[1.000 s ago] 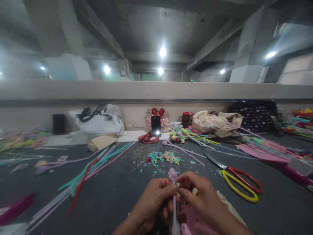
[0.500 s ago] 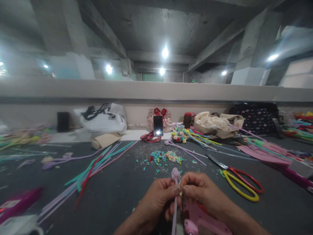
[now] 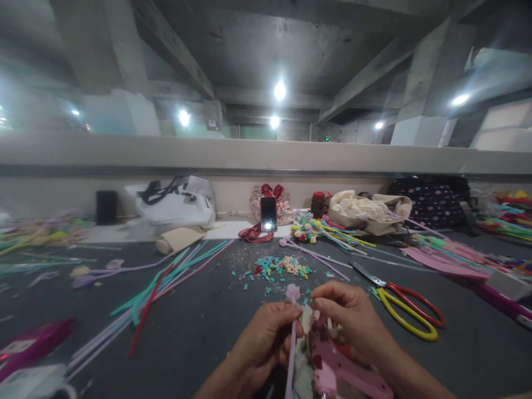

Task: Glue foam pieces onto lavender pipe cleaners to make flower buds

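Note:
Between the thumb and fingers of my left hand (image 3: 272, 332) is a lilac pipe-cleaner flower (image 3: 293, 293), its fuzzy head up and its stem running down toward me. My right hand (image 3: 347, 313) is just to the right, thumb and forefinger pinched together; whatever is between them is too small to make out. Below my right hand lies a pink glue gun (image 3: 332, 368), partly covered by that hand. A pale crumpled cloth or paper (image 3: 305, 354) shows between the stem and the glue gun.
Scissors (image 3: 399, 299) with red and yellow handles lie at right. Small cut pieces (image 3: 282, 267) are scattered ahead of my hands. Loose pipe cleaners (image 3: 153, 296) spread at left. A phone (image 3: 269, 214) leans at the back, near finished flowers (image 3: 305, 228) and a bottle (image 3: 318, 205).
My hands have drawn apart: the left one, with the flower, shifted slightly left, and the right one moved a little right and up. More of the glue gun shows between them.

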Motion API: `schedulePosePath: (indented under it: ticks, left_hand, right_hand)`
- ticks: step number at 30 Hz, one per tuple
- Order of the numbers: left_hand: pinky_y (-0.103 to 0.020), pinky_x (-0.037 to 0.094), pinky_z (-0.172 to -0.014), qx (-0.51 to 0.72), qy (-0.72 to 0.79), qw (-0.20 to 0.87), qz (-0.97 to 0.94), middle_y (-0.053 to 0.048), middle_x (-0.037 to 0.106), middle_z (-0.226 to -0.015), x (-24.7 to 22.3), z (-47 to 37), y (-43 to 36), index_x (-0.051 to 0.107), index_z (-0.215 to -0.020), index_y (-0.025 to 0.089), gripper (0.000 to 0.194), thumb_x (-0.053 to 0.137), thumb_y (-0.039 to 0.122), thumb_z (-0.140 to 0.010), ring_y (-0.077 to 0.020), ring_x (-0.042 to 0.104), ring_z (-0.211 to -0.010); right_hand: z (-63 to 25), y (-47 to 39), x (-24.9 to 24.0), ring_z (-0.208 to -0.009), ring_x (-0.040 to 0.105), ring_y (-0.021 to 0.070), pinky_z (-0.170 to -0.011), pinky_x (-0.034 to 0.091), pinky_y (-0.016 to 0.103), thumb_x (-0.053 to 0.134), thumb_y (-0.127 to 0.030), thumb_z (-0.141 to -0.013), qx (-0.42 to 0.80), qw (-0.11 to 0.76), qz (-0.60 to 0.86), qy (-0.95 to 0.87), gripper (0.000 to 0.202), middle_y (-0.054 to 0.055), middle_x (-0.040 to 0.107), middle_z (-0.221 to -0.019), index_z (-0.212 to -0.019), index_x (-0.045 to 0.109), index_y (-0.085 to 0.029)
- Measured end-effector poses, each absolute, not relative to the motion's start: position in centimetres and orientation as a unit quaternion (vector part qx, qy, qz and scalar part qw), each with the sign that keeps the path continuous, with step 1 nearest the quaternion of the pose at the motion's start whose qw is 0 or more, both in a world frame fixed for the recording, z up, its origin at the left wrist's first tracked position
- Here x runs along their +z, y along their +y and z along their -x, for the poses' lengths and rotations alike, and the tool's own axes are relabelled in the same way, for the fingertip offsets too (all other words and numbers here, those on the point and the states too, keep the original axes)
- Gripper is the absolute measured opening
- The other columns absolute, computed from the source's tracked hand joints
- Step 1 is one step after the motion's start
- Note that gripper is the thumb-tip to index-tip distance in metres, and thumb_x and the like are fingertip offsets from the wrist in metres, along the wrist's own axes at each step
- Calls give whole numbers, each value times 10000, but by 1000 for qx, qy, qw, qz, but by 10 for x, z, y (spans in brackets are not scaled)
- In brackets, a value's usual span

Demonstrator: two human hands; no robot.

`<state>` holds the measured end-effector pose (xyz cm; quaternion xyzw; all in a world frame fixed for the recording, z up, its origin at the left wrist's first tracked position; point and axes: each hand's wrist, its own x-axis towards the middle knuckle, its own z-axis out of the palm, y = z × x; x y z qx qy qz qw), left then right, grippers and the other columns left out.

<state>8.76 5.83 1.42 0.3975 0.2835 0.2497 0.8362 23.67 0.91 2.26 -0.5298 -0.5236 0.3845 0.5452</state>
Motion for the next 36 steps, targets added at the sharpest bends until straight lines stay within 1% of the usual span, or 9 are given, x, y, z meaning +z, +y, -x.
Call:
schedulePosePath:
  ticks: [4,7,9,13,18,22,26,32,36]
  left_hand:
    - [-117,231,-290,236,281,840,-400,30,466,-354,14,-86,58,535,-507,92,247,602,293,-633,-10,357,-261]
    - [-117,202,-274,229,281,837,-410,39,441,-317,15,-86,56,527,-478,94,261,593,290,-637,-7,329,-241]
    - [-120,182,-264,227,282,832,-420,45,419,-290,16,-86,55,522,-462,97,279,586,303,-639,-9,313,-231]
    - [-127,152,-255,224,283,823,-439,52,402,-272,17,-86,53,515,-450,101,301,585,336,-625,-8,285,-219]
    - [-145,131,-246,221,303,799,-469,57,401,-262,15,-86,55,502,-443,116,292,614,342,-590,-14,272,-202]
    - [-155,124,-236,215,341,755,-517,63,410,-268,13,-86,57,491,-434,136,238,579,294,-588,-17,237,-192]
    - [-161,129,-217,202,348,744,-534,60,413,-254,15,-86,56,492,-415,144,224,534,248,-610,-32,247,-177]
    - [-170,128,-217,179,355,720,-569,64,379,-232,15,-86,57,458,-364,155,274,498,231,-624,-39,244,-170]
    - [-173,133,-229,170,367,703,-585,72,387,-252,13,-86,58,470,-392,159,240,490,231,-620,-38,250,-180]
  right_hand:
    - [-235,5,27,-510,482,97,-476,366,197,571,-203,-720,228,487,531,-656,76,-23,533,-580,-698,638,-174]
    - [-233,5,28,-579,513,120,-544,382,220,552,-182,-738,162,453,512,-711,93,7,569,-639,-691,630,-165]
    - [-233,4,27,-584,512,120,-546,378,220,534,-163,-748,145,438,509,-726,101,14,576,-654,-690,616,-161]
    - [-233,4,25,-565,480,111,-531,355,215,502,-116,-749,117,413,516,-741,117,-8,539,-620,-667,570,-165]
    - [-241,2,33,-569,473,104,-530,356,203,485,-78,-737,115,402,520,-745,150,-26,504,-618,-627,506,-177]
    - [-252,2,42,-669,511,118,-604,383,215,495,-104,-766,111,385,504,-765,124,-7,536,-710,-673,516,-184]
    - [-255,0,47,-744,519,122,-666,389,223,490,-98,-784,92,350,491,-793,128,10,545,-782,-700,530,-186]
    - [-253,0,50,-791,520,138,-699,386,250,452,-138,-818,41,315,479,-819,132,26,560,-824,-730,532,-195]
    - [-252,1,50,-776,512,141,-689,383,261,444,-126,-814,19,298,472,-830,143,28,555,-829,-716,527,-190]
